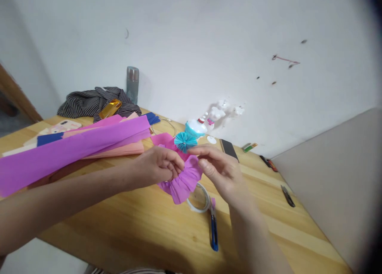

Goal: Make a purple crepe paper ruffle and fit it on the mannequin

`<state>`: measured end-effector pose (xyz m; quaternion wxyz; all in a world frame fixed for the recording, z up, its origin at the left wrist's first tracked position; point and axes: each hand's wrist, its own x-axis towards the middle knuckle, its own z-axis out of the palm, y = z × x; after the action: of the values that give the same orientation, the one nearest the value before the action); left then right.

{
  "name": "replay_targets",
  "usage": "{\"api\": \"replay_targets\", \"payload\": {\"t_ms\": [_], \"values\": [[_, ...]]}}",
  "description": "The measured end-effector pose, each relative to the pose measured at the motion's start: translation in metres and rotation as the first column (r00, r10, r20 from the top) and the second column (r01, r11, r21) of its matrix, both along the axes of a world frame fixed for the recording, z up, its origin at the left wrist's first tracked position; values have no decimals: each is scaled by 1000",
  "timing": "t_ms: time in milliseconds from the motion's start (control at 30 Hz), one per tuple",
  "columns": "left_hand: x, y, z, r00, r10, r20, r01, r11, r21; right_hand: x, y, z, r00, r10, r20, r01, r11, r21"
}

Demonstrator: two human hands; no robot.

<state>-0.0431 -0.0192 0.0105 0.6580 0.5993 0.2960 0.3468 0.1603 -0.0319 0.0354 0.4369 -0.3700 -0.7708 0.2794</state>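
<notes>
My left hand (pixel 163 164) has its fingers curled closed on a gathered, ruffled piece of purple crepe paper (pixel 182 188). On the other side of the ruffle is my right hand (pixel 222 168), its thumb and forefinger apart around the paper's upper edge. Whether those fingertips touch the paper is unclear. Just beyond the fingers sits a pleated turquoise paper rosette (pixel 185 141), with pink crepe paper (pixel 163 139) behind and to its left. A roll of white tape (pixel 205 204) lies below the ruffle. Beside it is a blue-handled tool (pixel 214 230) with a purple scrap at its tip.
Long purple paper strips (pixel 77 146) cover the table's left side, near a phone (pixel 64 126). Striped cloth (pixel 89 100) and a grey bottle (pixel 133 85) stand behind. White figurines (pixel 215 114), a dark phone-like slab (pixel 229 149) and a black cutter (pixel 287 196) are at right.
</notes>
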Motion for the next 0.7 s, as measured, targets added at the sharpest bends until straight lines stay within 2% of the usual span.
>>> {"api": "replay_targets", "payload": {"t_ms": [67, 167, 267, 367, 500, 700], "values": [[-2, 2, 5, 993, -20, -118, 26, 998, 50, -2, 3, 2, 1000, 29, 12, -29, 1000, -10], [-3, 1, 23, 950, 5, -313, 50, 985, 167, -5, 4, 4, 996, 73, 44, -72, 997, -17], [0, -2, 44, 886, 70, -459, 80, 951, 300, -9, 5, 6, 989, 126, 75, -126, 992, 0], [3, -2, 57, 820, 165, -548, 94, 906, 413, -10, 6, 8, 990, 93, 108, -99, 994, 50], [7, 1, 62, 775, 205, -598, 132, 872, 471, -10, 3, 12, 981, 11, 191, -42, 986, 163], [12, 4, 62, 755, 243, -610, 105, 873, 477, -13, -7, 17, 943, -87, 323, -15, 954, 299]]}}
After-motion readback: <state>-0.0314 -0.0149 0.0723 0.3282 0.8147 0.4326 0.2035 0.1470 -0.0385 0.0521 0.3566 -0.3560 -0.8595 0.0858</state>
